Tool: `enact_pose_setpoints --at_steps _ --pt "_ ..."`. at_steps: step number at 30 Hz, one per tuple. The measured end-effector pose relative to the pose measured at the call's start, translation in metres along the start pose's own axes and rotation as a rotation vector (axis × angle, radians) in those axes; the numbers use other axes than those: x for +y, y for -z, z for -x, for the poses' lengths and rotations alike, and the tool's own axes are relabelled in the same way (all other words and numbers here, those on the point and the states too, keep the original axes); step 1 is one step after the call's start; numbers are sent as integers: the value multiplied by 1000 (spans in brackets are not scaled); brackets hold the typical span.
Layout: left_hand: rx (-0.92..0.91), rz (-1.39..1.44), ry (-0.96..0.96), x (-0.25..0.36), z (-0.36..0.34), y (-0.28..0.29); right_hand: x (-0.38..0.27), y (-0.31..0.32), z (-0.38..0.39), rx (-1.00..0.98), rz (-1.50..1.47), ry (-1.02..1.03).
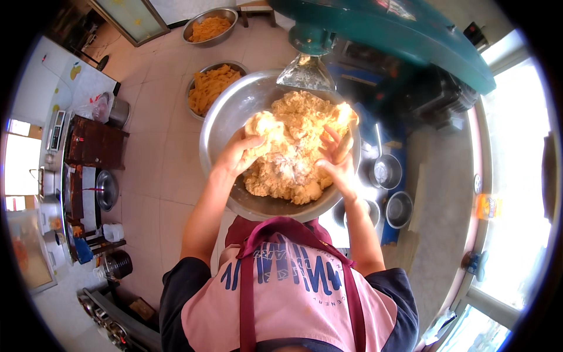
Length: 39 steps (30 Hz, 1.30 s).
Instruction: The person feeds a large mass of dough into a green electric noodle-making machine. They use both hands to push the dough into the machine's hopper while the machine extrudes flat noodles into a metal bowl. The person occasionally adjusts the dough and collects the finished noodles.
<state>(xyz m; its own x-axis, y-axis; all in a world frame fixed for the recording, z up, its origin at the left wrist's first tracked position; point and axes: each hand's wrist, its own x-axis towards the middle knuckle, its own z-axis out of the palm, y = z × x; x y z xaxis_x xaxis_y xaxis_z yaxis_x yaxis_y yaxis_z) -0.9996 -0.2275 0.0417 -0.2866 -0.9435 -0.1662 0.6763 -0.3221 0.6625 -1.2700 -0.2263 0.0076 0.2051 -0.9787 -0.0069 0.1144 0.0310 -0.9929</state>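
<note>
Dough, pale yellow and crumbly, fills the middle of the large steel bowl that we see directly below us, heaped higher toward the bowl's far rim. Our left hand is curled around a lump at the left side of the mass, fingers closed on it and thumb pressed into the top. Our right hand lies spread on the right side of the mass, fingers open and sunk partly into the dough, dusted with flour. Both forearms come up from the lower edge over a pink apron with dark red straps. Just beyond the far rim of the bowl hangs the metal spout of a green machine, its mouth close above the dough. On the tiled floor to the left stand two more steel bowls of orange strips, one near the big bowl's left rim and one farther off. To the right, near the bowl, sit small steel pots on a blue surface. What carries the big bowl we cannot tell; it is hidden beneath it.
</note>
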Motion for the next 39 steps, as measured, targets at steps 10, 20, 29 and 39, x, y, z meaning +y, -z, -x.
enact_pose_setpoints --at_steps 10,20,29,39 --pt "341 -424 82 -42 -1 -12 0 -55 -17 -55 58 -150" --pt "869 -332 -140 -36 22 65 -23 -44 -40 63 -72 2" --pt "687 -615 -99 -75 34 58 -4 -14 -204 116 922 423" --pt "513 -1183 -470 -85 47 105 -41 -17 -182 88 1435 240"
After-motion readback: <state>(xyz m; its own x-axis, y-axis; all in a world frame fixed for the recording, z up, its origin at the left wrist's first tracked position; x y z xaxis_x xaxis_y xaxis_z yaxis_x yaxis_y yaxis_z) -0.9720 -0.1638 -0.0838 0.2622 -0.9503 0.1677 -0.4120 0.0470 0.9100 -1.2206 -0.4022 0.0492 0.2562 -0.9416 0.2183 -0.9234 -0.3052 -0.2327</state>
